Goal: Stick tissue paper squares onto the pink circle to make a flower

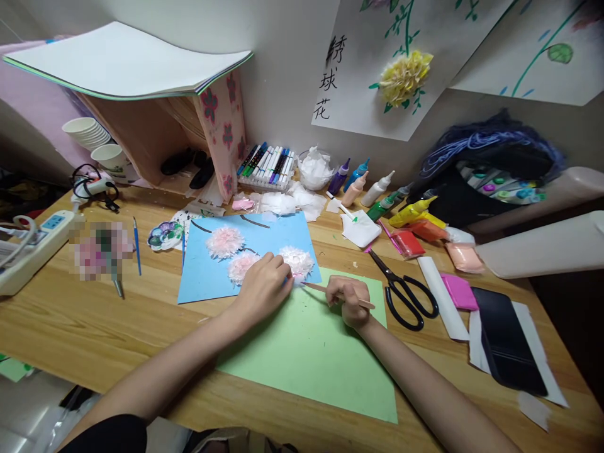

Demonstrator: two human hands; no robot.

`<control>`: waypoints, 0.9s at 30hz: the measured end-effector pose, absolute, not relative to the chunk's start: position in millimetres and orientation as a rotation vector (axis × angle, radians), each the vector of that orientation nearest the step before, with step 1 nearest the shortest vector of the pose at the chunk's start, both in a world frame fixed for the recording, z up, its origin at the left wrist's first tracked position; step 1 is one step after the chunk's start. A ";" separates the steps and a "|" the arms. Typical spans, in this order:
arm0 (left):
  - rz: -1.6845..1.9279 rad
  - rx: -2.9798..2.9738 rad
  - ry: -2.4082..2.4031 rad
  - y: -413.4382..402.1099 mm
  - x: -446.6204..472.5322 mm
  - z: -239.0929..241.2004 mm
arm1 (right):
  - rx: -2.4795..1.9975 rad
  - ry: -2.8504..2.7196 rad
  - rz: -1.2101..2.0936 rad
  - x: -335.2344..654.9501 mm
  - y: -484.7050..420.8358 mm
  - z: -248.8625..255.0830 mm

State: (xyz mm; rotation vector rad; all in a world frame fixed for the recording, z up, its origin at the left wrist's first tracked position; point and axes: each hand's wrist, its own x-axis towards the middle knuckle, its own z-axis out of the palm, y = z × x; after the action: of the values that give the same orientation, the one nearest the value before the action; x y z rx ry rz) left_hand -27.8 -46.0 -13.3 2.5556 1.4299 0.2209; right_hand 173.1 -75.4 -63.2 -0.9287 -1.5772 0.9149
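Observation:
A blue paper sheet (207, 270) lies on the wooden table with three pink and white tissue flowers (224, 241) glued on it. My left hand (262, 286) rests on the sheet's lower right corner, fingers curled and pressing next to the right flower (298, 260). My right hand (349, 299) is closed round a thin wooden stick (315, 287) whose tip points left at that flower. A green paper sheet (311, 352) lies under both hands.
Black scissors (403, 290) lie right of my right hand. Paint bottles (372, 189), a marker set (267, 165), tissue scraps (297, 200), clay packets (415, 239) and a dark phone (507, 343) crowd the back and right. A power strip (38, 248) sits far left.

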 end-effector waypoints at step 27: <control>-0.261 2.540 1.691 25.8 -44.3 -5.2 | -1.365 -1.579 0.961 139.5 -60.1 -40.2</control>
State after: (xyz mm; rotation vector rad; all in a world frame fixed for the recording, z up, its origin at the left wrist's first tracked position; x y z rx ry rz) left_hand -44.3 25.8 -5.2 2.5404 1.6905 -0.2615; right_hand 139.5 -60.1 -40.2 -1.3646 -1.5792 0.9609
